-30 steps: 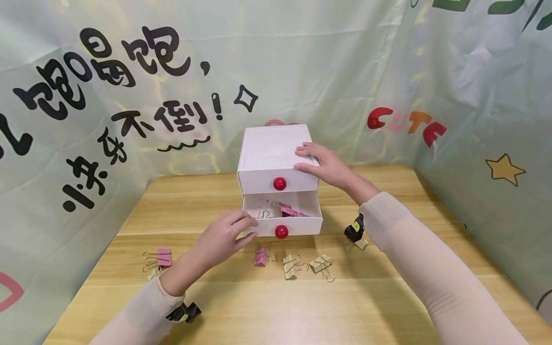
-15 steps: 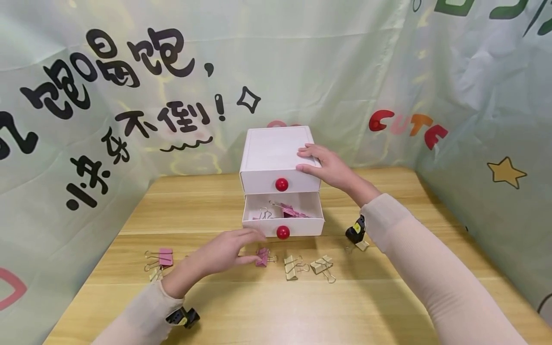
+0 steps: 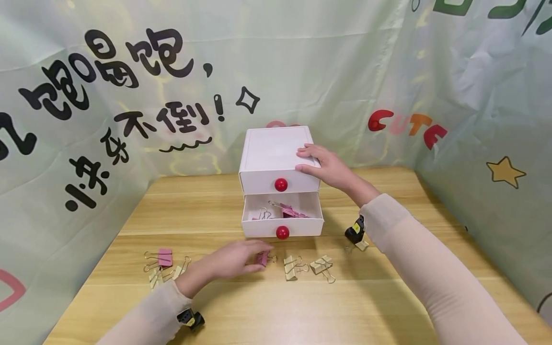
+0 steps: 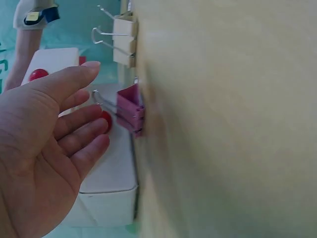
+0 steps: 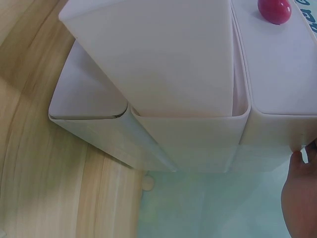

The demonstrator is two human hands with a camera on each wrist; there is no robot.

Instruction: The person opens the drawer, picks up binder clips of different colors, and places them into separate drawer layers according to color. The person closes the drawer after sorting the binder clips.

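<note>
My left hand (image 3: 239, 258) reaches over the table at a pink binder clip (image 3: 262, 259), its fingertips overlapping the clip in the head view. In the left wrist view its fingers are spread loosely beside the pink clip, which stands clear of the palm. My right hand (image 3: 323, 165) rests on the top right edge of a white drawer cabinet (image 3: 271, 148), fingers extended. Below the cabinet's top drawer, a drawer (image 3: 258, 230) with a red knob (image 3: 282, 233) stands pulled out. Inside it lie pink binder clips (image 3: 291, 211) and wire handles.
Two cream binder clips (image 3: 291, 268) lie right of the pink one. At the left are another pink clip (image 3: 165, 258) and cream clips (image 3: 156, 278). One more cream clip (image 3: 362, 245) shows near the right wrist. A printed cloth (image 3: 302, 62) hangs behind the table.
My left hand has left the pulled-out drawer's left front corner and moved down and right to the pink binder clip. My right hand stays on the cabinet.
</note>
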